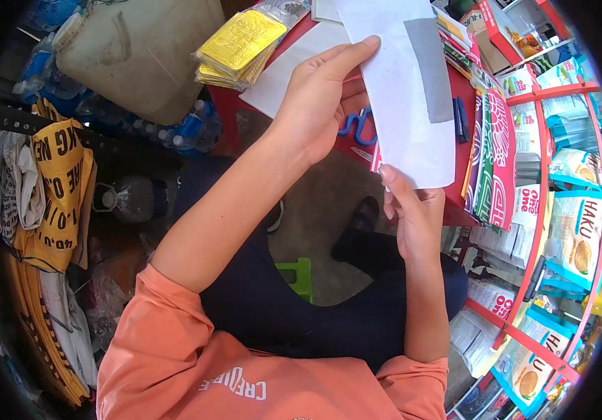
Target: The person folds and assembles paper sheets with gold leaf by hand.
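A white sheet of paper (399, 105) is held up over the red table, with a grey strip (427, 70) along its right side. My left hand (325, 94) grips the sheet's left edge, thumb on the front face and fingers behind. At the lower edge, my right hand (416, 210) pinches the sheet between thumb and fingers. Blue scissor handles (355, 127) show just below my left hand, partly hidden by the paper. A dark blue, pen-like object (461, 120) lies to the right of the sheet.
Yellow embossed packets (241, 42) in clear plastic lie stacked on the red table (465, 98). Red and green printed envelopes (493, 161) stand at its right edge. Beyond is a red rack (542, 140) of snack packs. A large jug (136, 56) stands left, and a green stool (299, 276) below.
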`<move>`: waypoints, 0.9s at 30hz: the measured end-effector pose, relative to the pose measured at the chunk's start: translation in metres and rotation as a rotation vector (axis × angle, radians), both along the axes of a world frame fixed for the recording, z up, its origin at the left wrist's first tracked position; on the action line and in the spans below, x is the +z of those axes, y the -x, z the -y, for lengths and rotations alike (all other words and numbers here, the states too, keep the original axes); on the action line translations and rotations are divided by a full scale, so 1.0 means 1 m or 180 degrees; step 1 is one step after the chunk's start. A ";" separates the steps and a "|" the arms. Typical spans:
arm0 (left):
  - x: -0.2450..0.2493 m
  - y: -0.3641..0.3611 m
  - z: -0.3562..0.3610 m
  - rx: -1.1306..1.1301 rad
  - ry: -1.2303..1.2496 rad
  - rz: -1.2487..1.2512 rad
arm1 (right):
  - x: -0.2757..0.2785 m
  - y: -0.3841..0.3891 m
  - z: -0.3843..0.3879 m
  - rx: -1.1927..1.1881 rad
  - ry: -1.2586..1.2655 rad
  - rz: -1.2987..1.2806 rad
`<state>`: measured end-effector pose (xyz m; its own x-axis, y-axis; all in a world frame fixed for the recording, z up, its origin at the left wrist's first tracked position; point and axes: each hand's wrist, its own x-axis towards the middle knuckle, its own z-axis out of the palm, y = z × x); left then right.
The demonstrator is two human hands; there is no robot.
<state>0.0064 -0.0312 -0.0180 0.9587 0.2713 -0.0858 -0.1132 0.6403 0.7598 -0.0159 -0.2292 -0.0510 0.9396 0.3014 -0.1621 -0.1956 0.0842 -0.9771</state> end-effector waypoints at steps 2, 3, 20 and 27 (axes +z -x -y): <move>0.005 0.002 0.004 0.0092 0.0073 -0.0034 | 0.000 0.001 -0.001 0.0005 -0.0005 0.0029; 0.004 0.002 0.002 0.0058 0.0022 -0.0012 | 0.000 0.002 -0.002 0.0002 0.0012 0.0029; 0.003 0.001 0.004 0.0195 -0.0070 0.0090 | -0.006 0.008 0.005 0.0352 -0.0255 0.0018; 0.007 -0.001 -0.002 0.0187 -0.0366 0.0028 | 0.002 -0.006 0.035 0.1100 -0.0756 0.0190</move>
